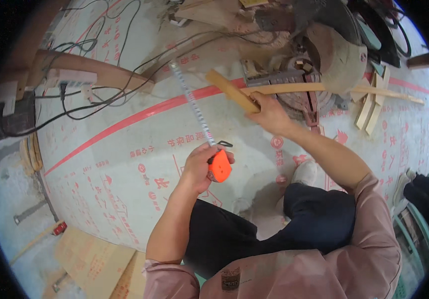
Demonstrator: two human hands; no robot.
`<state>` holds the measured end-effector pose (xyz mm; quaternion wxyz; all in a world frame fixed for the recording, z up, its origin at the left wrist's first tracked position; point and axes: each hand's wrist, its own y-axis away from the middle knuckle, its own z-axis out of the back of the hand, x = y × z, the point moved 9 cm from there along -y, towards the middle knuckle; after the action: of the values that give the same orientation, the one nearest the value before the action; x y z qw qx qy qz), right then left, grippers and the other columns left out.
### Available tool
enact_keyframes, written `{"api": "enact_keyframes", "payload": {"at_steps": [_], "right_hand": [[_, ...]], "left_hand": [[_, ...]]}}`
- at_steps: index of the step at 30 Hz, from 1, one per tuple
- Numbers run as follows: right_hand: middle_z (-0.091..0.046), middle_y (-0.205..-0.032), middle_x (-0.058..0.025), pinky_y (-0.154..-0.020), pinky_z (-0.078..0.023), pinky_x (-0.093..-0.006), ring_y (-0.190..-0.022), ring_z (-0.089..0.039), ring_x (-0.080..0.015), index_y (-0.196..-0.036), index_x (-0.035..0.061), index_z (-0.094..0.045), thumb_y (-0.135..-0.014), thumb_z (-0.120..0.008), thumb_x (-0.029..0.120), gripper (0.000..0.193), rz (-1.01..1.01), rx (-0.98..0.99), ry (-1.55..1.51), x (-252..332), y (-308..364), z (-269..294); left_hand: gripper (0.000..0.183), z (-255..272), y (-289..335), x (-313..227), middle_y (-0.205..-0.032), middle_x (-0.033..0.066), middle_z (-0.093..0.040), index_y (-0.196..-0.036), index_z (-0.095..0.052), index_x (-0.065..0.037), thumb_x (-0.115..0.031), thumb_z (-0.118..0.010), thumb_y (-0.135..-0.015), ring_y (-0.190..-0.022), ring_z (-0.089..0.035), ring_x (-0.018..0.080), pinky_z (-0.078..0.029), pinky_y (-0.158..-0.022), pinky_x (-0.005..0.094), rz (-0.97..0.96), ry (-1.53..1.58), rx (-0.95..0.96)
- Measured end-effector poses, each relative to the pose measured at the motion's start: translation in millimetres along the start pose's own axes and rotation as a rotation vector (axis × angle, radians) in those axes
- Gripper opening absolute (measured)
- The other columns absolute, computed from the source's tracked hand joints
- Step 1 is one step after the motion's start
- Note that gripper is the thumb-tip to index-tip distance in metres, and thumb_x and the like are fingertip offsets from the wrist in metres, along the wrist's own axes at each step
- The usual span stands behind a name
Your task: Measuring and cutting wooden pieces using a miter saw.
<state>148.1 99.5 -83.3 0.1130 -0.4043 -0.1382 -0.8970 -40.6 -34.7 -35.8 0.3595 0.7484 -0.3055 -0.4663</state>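
My left hand is closed around an orange tape measure. Its blade is drawn out, running forward and slightly left over the floor covering. A short, flat wooden piece is gripped by my right hand, tilted with its far end toward the blade. Blade and wooden piece appear apart. Just beyond my right hand a long, thin wooden strip lies across the base of a miter saw. The fingertips of my right hand are partly hidden by the wood.
Black cables cross the floor at the far left, leading to a white power strip. Several short wooden offcuts lie right of the saw. Plywood sheets rest at the lower left. A green stool stands at right.
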Motion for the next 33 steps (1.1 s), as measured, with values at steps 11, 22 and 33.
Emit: {"api": "enact_keyframes", "payload": {"at_steps": [11, 22, 33], "right_hand": [[-0.057, -0.085, -0.0063, -0.063, -0.05, -0.0306, -0.067, -0.056, -0.0146, -0.143, 0.0017, -0.035, -0.102, -0.042, 0.051, 0.065, -0.4, 0.227, -1.084, 59.7, 10.2, -33.4], [-0.06, -0.088, -0.0046, -0.071, -0.049, -0.0321, -0.075, -0.055, -0.0166, -0.126, 0.0066, -0.052, -0.104, -0.04, 0.046, 0.047, -0.498, 0.204, -1.24, 57.1, -4.6, -36.3], [-0.052, -0.084, -0.0072, -0.071, -0.048, -0.0342, -0.071, -0.051, -0.0195, -0.133, 0.0052, -0.046, -0.106, -0.027, 0.045, 0.052, -0.378, 0.253, -1.477, 94.6, -11.3, -2.7]], "left_hand": [[0.019, -42.8, -4.3, 23.9, -0.09, 0.0183, -0.068, -0.103, -0.057, 0.001, -0.015, -0.05, -0.097, -0.079, -0.068, 0.0275, -0.057, -0.07, 0.0372, 0.013, -0.054, 0.159], [0.026, -56.4, 3.5, 30.7, -0.086, 0.0171, -0.067, -0.103, -0.056, 0.001, -0.023, -0.046, -0.102, -0.077, -0.068, 0.025, -0.056, -0.07, 0.0355, 0.04, -0.042, 0.16], [0.029, -76.1, 13.2, 37.6, -0.084, 0.0145, -0.067, -0.107, -0.058, -0.002, -0.025, -0.041, -0.105, -0.075, -0.067, 0.022, -0.055, -0.068, 0.0337, 0.069, -0.095, 0.307]]}}
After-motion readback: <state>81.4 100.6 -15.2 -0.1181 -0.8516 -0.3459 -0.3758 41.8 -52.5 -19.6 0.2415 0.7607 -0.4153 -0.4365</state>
